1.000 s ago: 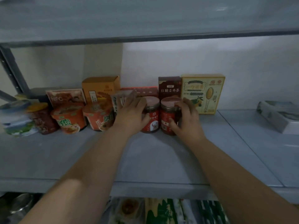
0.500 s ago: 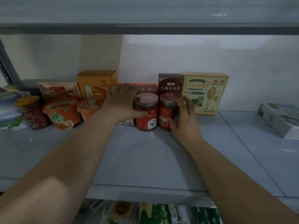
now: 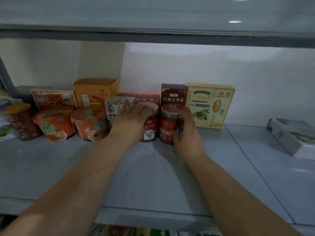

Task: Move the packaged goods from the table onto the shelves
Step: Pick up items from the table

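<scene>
Left jar [image 3: 150, 126] and right jar [image 3: 167, 123] are round and clear-walled, with red contents and flat pinkish lids. Both stand upright, side by side, on the smooth grey shelf [image 3: 153, 176]. Left hand [image 3: 131, 120] rests on the left jar, fingers straight across its lid. Right hand [image 3: 189, 132] grips the right jar, fingers curled round.

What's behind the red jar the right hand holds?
A dark brown box stands behind the jar. The jar hides the box's bottom, and the right hand covers the jar's right side.
</scene>
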